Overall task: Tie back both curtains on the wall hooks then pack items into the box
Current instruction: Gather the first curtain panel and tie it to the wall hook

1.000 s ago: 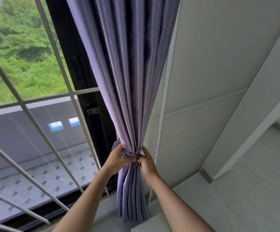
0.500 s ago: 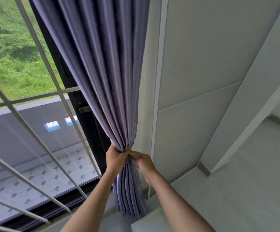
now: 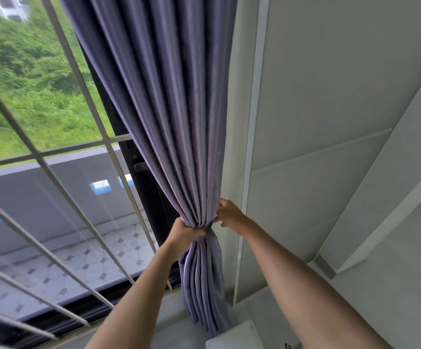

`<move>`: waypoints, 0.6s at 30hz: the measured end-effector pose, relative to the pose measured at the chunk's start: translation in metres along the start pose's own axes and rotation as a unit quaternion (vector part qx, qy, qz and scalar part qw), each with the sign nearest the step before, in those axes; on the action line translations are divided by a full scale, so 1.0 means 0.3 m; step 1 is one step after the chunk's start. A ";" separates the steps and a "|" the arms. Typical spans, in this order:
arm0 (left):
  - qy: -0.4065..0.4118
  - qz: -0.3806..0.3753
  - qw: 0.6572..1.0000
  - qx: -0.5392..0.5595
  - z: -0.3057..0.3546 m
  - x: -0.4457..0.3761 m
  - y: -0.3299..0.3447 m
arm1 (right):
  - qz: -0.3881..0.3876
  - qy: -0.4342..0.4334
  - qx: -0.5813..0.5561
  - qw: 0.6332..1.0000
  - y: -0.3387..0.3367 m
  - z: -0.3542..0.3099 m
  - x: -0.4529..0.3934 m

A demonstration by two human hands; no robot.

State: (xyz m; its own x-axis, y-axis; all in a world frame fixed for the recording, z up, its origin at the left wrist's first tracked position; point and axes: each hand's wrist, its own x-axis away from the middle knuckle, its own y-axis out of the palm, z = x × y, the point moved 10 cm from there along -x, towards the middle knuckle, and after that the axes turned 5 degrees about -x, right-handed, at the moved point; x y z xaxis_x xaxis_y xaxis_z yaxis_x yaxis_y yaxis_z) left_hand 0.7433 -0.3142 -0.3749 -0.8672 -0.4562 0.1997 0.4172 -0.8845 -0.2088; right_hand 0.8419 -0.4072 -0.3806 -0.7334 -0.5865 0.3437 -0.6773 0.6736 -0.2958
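Observation:
A purple-grey curtain (image 3: 169,117) hangs bunched against the right edge of the window. It is cinched at a narrow waist, and its folds fall loose below to the sill. My left hand (image 3: 185,231) grips the gathered curtain at the waist from the left. My right hand (image 3: 229,214) reaches behind the right side of the bunch, next to the white wall trim, fingers curled at a tie-back band I can barely see. No wall hook shows; the curtain and my hand cover that spot.
White window bars (image 3: 83,79) cross the glass at left, with a dark frame and handle (image 3: 141,166) behind the curtain. Pale wall panels (image 3: 330,109) fill the right. A white object's corner (image 3: 232,338) sits at the bottom edge.
The curtain's waist sits closer to the wall trim than before. My right hand slid from the front of the bunch to its right rear side. My left hand kept its grip.

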 end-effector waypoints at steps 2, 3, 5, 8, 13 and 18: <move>0.002 -0.013 1.000 -0.005 0.007 -0.001 0.006 | -0.025 0.017 0.002 1.000 0.009 0.007 -0.009; 0.001 -0.016 1.000 -0.010 0.010 -0.001 0.007 | -0.034 0.020 -0.008 0.999 0.013 0.004 -0.012; -0.001 -0.018 1.000 -0.021 0.016 0.000 0.005 | -0.046 0.022 -0.012 0.999 0.016 -0.002 -0.025; -0.003 -0.007 0.999 -0.038 0.019 0.008 0.000 | -0.050 0.022 -0.053 0.997 0.019 -0.008 -0.042; -0.008 0.049 0.998 -0.023 -0.008 0.024 -0.035 | -0.003 0.039 -0.183 0.982 0.022 0.034 -0.059; -0.009 0.075 0.997 0.010 -0.018 0.020 -0.067 | 0.006 0.099 -0.529 0.843 0.044 0.156 -0.012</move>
State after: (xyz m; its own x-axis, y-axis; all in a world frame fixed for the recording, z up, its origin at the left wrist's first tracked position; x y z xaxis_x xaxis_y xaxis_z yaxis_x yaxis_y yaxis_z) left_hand 0.7282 -0.2986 -0.3746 -0.7904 -0.5842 0.1843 0.5467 -0.8084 -0.2182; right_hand 0.8329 -0.4173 -0.4275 -0.6448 -0.5606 0.5197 -0.1613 0.7643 0.6244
